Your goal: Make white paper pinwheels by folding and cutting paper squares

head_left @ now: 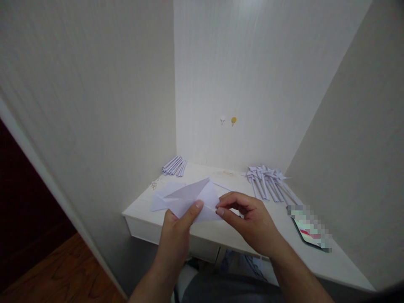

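A folded sheet of white paper [206, 195], with raised pointed flaps, is held above the front of the desk. My left hand [178, 223] grips its lower left part, the thumb pressed on top and the fingers hidden beneath. At the paper's right corner, my right hand [244, 212] pinches the edge between thumb and forefinger. Behind and to the left, more white paper [159, 200] lies flat on the desk, partly covered by the held piece.
The white desk [142, 212] sits between panel walls. Rolled paper sticks [174, 165] lie at the back left, paper pinwheels on sticks [267, 181] at the back right. A phone [307, 231] rests on the right. Two hooks [233, 120] are on the back wall.
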`<state>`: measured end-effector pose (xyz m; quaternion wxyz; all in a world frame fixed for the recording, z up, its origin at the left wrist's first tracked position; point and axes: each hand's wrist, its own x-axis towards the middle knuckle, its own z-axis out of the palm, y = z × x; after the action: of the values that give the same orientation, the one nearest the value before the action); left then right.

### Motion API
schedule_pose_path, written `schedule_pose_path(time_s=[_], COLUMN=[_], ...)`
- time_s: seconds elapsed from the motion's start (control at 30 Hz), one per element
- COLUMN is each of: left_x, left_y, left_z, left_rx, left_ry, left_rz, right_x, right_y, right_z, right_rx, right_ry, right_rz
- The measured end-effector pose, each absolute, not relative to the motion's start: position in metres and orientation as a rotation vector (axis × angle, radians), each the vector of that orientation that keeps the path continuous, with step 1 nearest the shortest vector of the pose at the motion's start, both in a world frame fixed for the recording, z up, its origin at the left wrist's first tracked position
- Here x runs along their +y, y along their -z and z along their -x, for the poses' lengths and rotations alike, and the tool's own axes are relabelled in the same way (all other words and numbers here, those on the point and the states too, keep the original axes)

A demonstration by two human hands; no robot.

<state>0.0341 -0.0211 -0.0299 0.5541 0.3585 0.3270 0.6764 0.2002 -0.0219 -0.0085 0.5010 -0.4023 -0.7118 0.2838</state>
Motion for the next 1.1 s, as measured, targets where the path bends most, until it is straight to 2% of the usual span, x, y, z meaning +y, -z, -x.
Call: schedule_pose_path(time_s=[1.1], left_x=[-0.0192], left_y=[0.0350], left_z=[-0.0410], left_rx=[0.864], left_ry=[-1.620], left_rz=[-0.831], right_x=[-0.0193], right_y=[0.0123], right_z=[-0.1940], right_rx=[-1.502], right_ry=[-0.761], right_rz=[0.963])
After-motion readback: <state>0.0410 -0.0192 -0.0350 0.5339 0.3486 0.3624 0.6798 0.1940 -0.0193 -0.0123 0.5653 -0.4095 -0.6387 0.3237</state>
